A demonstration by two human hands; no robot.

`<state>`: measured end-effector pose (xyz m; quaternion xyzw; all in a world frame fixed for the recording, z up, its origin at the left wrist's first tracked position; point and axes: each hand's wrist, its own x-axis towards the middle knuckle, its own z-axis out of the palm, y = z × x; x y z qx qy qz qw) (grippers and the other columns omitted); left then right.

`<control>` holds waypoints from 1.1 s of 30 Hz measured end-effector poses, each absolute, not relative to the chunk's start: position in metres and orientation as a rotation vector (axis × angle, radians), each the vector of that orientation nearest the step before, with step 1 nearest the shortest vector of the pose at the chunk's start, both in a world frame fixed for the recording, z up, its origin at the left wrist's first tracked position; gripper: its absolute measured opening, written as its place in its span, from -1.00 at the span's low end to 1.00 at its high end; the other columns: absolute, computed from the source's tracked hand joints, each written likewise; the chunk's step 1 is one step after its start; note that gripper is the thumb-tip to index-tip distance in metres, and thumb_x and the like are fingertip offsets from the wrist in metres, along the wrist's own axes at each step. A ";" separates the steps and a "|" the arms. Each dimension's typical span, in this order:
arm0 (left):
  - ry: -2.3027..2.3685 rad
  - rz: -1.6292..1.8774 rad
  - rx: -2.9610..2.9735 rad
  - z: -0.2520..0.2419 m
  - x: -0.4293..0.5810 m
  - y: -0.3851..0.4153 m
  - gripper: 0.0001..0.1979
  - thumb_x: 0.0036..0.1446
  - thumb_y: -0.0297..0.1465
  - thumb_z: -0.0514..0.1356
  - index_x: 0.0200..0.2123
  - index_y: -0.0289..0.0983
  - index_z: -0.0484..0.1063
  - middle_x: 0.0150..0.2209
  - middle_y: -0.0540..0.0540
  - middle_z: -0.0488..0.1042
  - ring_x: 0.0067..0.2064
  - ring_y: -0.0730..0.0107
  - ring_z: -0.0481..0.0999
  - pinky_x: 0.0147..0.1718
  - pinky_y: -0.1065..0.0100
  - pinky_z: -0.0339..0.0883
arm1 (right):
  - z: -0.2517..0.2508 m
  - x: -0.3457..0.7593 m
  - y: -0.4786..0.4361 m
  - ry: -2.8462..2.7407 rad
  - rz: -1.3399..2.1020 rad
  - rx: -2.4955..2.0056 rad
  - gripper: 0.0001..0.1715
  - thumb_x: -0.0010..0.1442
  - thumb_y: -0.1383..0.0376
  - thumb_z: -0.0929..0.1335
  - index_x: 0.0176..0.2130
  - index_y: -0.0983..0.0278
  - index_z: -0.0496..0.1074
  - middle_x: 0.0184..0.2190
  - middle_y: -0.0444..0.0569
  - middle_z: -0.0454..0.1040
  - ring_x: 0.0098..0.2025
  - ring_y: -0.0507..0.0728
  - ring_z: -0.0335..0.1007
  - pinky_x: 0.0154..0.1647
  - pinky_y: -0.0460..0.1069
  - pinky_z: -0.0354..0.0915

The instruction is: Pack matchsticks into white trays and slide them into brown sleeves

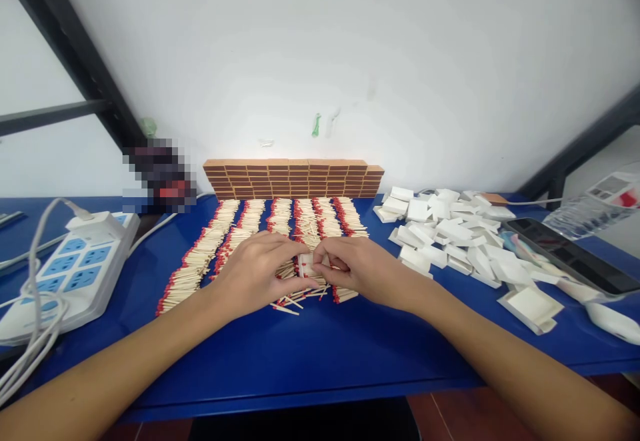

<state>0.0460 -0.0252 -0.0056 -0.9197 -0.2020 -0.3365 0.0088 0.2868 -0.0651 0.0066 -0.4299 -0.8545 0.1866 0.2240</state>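
Between my two hands is a small white matchbox tray (306, 265) with a few red-headed matches in it. My left hand (265, 266) has its thumb and fingers around the tray's left side. At the right side, the fingertips of my right hand (347, 264) are pinched together over the tray; what they hold is too small to make out. Long rows of red-tipped matches (193, 269) lie on the blue table (300, 368) beneath and around my hands. A few loose matches (287, 308) lie in front of my left thumb.
Stacked brown matchboxes (290, 180) stand against the wall. Many white trays (450, 231) are heaped at the right, beside a black phone (575, 254) and a clear plastic bottle (590, 204). A white power strip (75, 274) with cables lies at the left.
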 end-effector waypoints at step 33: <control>-0.691 -0.721 -2.938 -0.006 0.035 0.000 -0.78 0.42 -0.34 0.21 0.05 -0.25 0.54 -0.11 -0.16 0.63 -0.05 0.13 0.57 -0.09 0.14 0.43 | -0.002 0.294 -0.054 -2.243 0.254 -1.337 -0.90 0.38 0.27 0.38 -0.18 0.26 0.50 -0.41 -0.13 0.41 -0.40 0.05 0.27 -0.36 -0.03 0.10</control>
